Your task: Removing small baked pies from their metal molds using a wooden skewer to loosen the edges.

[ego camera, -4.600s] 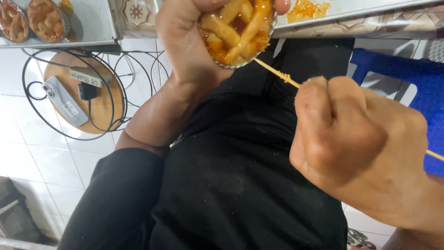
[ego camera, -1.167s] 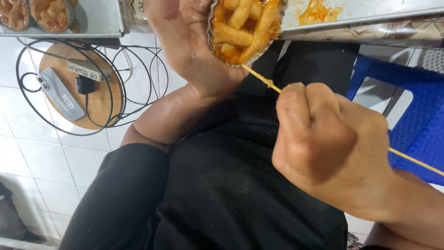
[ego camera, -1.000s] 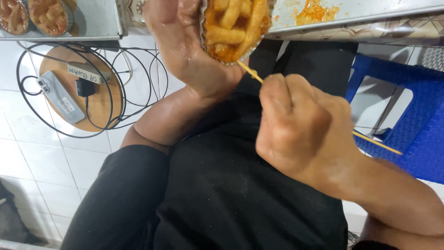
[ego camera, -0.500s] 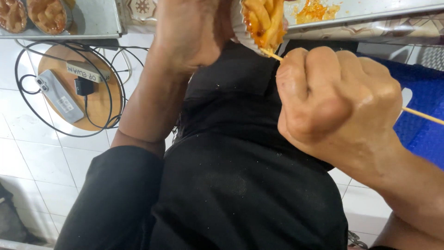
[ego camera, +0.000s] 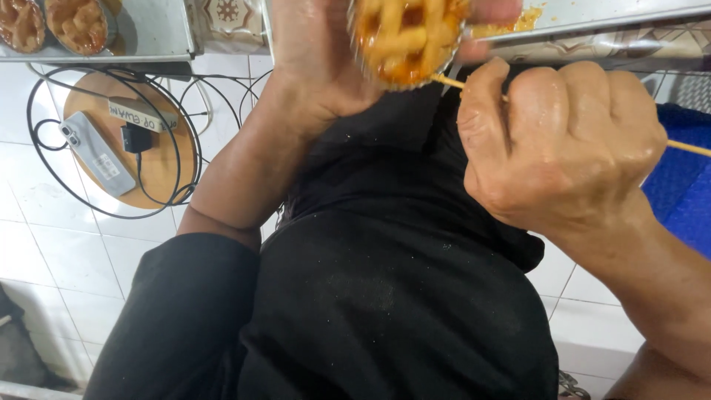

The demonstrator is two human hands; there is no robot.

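Lattice tart (ego camera: 407, 37) in left-hand fingers (ego camera: 489, 11), skewer (ego camera: 448, 80) tip beneath.

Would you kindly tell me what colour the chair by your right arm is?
Blue chair, showing best at the right edge of the head view.

Two lattice-topped tarts (ego camera: 55, 24) sit on a metal tray (ego camera: 152, 33), upper left; below them, a phone (ego camera: 96, 153) and charger (ego camera: 135, 138) rest on a round wooden stool (ego camera: 167, 159).
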